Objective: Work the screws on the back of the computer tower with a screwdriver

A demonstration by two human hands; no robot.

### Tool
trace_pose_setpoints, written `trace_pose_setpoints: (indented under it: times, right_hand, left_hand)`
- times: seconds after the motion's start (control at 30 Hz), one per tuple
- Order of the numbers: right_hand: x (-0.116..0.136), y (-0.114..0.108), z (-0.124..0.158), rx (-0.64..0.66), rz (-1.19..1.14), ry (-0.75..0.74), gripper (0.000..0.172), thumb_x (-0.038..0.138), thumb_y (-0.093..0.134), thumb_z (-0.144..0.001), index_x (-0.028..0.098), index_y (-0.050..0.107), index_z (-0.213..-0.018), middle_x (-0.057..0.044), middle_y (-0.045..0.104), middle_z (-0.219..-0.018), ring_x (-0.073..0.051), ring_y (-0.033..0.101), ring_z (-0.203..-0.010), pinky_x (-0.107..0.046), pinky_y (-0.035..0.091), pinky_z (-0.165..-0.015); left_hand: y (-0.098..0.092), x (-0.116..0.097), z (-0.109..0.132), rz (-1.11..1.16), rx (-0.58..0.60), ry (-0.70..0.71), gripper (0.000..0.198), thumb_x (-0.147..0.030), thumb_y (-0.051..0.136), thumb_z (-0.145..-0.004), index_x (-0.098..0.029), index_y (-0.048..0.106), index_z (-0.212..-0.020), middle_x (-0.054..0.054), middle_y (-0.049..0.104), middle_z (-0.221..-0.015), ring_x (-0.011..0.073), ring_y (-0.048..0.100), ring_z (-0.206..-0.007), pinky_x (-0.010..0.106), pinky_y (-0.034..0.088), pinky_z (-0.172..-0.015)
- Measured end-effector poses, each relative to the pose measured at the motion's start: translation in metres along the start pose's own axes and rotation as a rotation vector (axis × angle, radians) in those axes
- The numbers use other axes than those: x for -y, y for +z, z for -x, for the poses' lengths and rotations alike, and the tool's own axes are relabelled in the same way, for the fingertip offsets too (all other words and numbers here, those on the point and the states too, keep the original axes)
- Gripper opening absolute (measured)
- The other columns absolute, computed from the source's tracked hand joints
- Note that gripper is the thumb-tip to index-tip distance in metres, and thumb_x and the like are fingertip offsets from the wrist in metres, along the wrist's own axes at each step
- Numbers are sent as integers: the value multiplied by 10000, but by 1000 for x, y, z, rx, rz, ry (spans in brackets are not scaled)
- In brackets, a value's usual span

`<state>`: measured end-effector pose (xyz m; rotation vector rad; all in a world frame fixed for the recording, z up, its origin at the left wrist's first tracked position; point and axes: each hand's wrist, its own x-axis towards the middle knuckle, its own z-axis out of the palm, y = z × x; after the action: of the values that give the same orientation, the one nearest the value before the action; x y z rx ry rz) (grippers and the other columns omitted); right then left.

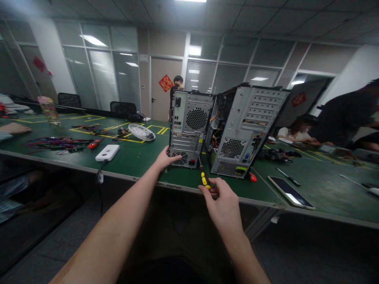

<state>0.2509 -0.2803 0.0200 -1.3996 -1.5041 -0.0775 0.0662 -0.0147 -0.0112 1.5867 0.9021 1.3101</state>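
Observation:
Two computer tower cases stand upright on the green table (136, 161), rear panels facing me. My left hand (166, 157) grips the lower left corner of the left case (189, 128), fingers wrapped round its edge. My right hand (222, 201) pinches the yellow-and-black handle of a screwdriver (203, 176), whose shaft points up at the left case's lower right corner. The right case (245, 130) is tilted away and its side is open, with cables showing inside.
A white power bank (107, 152) with a cable, a red-handled tool (95, 143), loose wires (56, 142), a white fan (142, 131) and a bottle (49, 110) lie to the left. A phone (290, 191) lies at right. Other people sit at right; one stands by the door.

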Motion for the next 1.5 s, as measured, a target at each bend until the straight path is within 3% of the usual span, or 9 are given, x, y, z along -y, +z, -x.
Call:
trace_pose_setpoints:
  times: [0.07, 0.23, 0.43, 0.5, 0.67, 0.83, 0.93, 1.27, 1.5]
  right_hand:
    - [0, -1, 0, -4, 3, -17, 247, 453, 677, -1021, 214, 729, -1053, -107, 752, -1030, -251, 749, -832, -385, 664, -756]
    - [2, -3, 0, -17, 52, -117, 220, 255, 600, -1020, 223, 770, -1156, -139, 736, -1250, -301, 743, -1148, -462, 632, -1015]
    - [4, -4, 1, -11, 57, -87, 268, 231, 607, -1010, 200, 776, -1216, -146, 754, -1301, -307, 744, -1200, -488, 621, -1068]
    - [5, -4, 2, -17, 43, -66, 262, 236, 609, -1007, 190, 769, -1208, -152, 768, -1269, -305, 760, -1150, -486, 640, -1028]
    - [5, -2, 2, -1, -30, 33, 212, 336, 676, -992, 173, 757, -1101, -125, 789, -1037, -251, 772, -803, -392, 687, -737]
    - [3, -5, 0, 2, 48, -93, 247, 252, 610, -1007, 190, 778, -1176, -149, 762, -1245, -310, 756, -1128, -488, 635, -1018]
    - [2, -5, 1, 8, 84, -123, 274, 223, 573, -1024, 203, 782, -1201, -148, 745, -1308, -318, 727, -1214, -509, 599, -1085]
    - [4, -1, 0, -18, -26, 2, 245, 345, 696, -998, 170, 742, -1164, -117, 778, -1062, -230, 753, -777, -369, 672, -734]
    - [3, -3, 1, 8, 49, -132, 239, 240, 602, -1029, 199, 785, -1178, -148, 753, -1313, -314, 744, -1209, -481, 619, -1065]
  left_hand:
    - [0, 0, 0, 2, 3, -2, 925, -491, 1027, -596, -202, 636, -1383, 151, 755, -1367, 324, 720, -1270, 492, 516, -1171]
    - [-1, 2, -1, -4, 2, 7, 923, -492, 1021, -606, -187, 634, -1387, 166, 750, -1374, 333, 719, -1270, 498, 519, -1168]
    - [-1, 5, -3, -5, -1, 9, 911, -499, 1021, -607, -194, 639, -1376, 161, 747, -1383, 327, 718, -1274, 496, 522, -1164]
    - [-1, 4, -2, -4, -3, 9, 904, -489, 1023, -606, -192, 642, -1371, 162, 753, -1370, 329, 721, -1267, 494, 521, -1166]
    - [0, 0, -1, 13, 7, 5, 919, -483, 1029, -596, -193, 636, -1374, 163, 752, -1373, 332, 720, -1271, 500, 508, -1183]
    - [0, 0, -1, 11, 0, 2, 922, -503, 1031, -589, -195, 644, -1366, 155, 756, -1363, 331, 719, -1270, 497, 510, -1180]
    - [0, 3, -1, 11, 2, 3, 931, -510, 1030, -591, -193, 641, -1376, 157, 754, -1365, 330, 718, -1271, 495, 521, -1167]
    - [-1, 5, -3, -12, -5, 7, 929, -511, 1028, -596, -197, 643, -1381, 156, 758, -1361, 332, 720, -1262, 500, 519, -1161]
    - [-2, 7, -3, -18, -1, 6, 943, -530, 1020, -604, -201, 637, -1400, 156, 754, -1368, 333, 722, -1259, 498, 523, -1159]
